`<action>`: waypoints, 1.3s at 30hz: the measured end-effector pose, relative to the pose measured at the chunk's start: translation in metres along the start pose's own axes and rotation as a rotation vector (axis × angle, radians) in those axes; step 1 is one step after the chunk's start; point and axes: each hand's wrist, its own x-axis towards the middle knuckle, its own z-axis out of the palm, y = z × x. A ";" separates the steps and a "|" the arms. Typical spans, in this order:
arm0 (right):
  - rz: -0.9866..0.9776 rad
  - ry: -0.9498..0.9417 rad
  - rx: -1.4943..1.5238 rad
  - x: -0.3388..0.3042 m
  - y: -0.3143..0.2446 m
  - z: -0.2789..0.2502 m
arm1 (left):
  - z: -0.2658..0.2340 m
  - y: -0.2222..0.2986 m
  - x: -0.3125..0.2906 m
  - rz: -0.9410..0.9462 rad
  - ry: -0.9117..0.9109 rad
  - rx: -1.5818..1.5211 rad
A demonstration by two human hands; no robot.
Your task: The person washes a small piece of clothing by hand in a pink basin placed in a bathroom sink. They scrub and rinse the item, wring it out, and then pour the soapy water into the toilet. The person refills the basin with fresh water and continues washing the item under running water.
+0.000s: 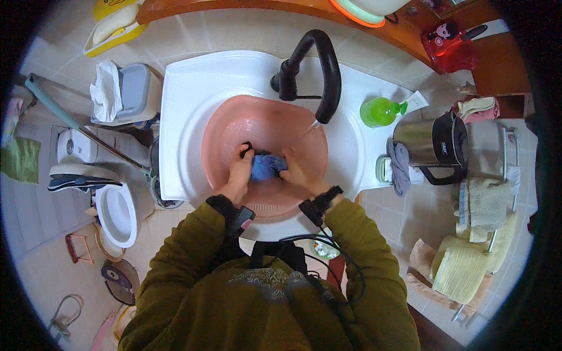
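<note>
Both your left hand (237, 172) and right hand (300, 169) grip one blue cloth (267, 168) inside one pink washbasin (231, 124) beneath one black faucet (331, 76).

Spotting blue on the cloth (267, 167), pink across the basin (243, 113)! Now black on the faucet (329, 64), bright green on the bottle (379, 112).

basin (234, 120) in sink (182, 117); cloth (267, 167) in basin, between left hand (239, 169) and right hand (297, 169). faucet (331, 73) behind basin. bottle (379, 112) on sink's right side, kettle (422, 139) farther right. toilet (118, 215) left of sink. towels (489, 202) far right.
</note>
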 end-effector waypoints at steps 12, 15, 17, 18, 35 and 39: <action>0.121 -0.037 0.310 -0.018 -0.119 -0.047 | 0.011 0.039 -0.021 -0.301 -0.414 -0.544; -0.070 0.030 -0.020 -0.021 -0.124 -0.022 | 0.019 0.042 -0.034 -0.300 -0.490 -0.660; -0.107 0.124 -0.137 -0.018 -0.118 -0.007 | 0.022 0.037 -0.047 -0.379 -0.571 -0.837; -0.119 0.151 -0.206 -0.016 -0.114 -0.001 | 0.025 0.035 -0.049 -0.412 -0.477 -0.781; 0.289 0.221 -0.101 0.013 -0.002 -0.008 | 0.013 0.030 -0.036 0.238 -0.244 0.191; 0.232 -0.031 -0.605 0.004 0.000 -0.013 | -0.017 0.037 -0.038 0.240 -0.280 0.355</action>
